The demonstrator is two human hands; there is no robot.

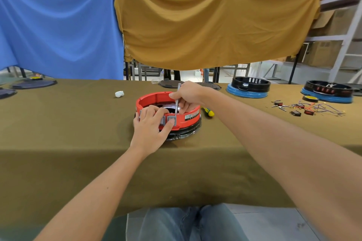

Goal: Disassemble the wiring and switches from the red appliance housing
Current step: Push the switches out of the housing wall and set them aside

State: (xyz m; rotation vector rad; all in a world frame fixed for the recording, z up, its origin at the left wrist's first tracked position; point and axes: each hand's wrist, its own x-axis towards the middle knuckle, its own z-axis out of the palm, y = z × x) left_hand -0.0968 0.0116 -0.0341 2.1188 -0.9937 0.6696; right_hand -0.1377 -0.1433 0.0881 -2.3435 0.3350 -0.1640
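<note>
Here, right hand [187, 96] pinching thin grey tool [177, 98]; left hand [151, 123] curled round red housing [168, 111].

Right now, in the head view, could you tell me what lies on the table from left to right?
Dark lid → white wad → red housing → yellow-green screwdriver → nearer blue-based housing → loose switches and wires → far blue-based housing.

Round red housing [156, 97] — open-topped, upright, 2 grey switches [171, 119] in front.
</note>
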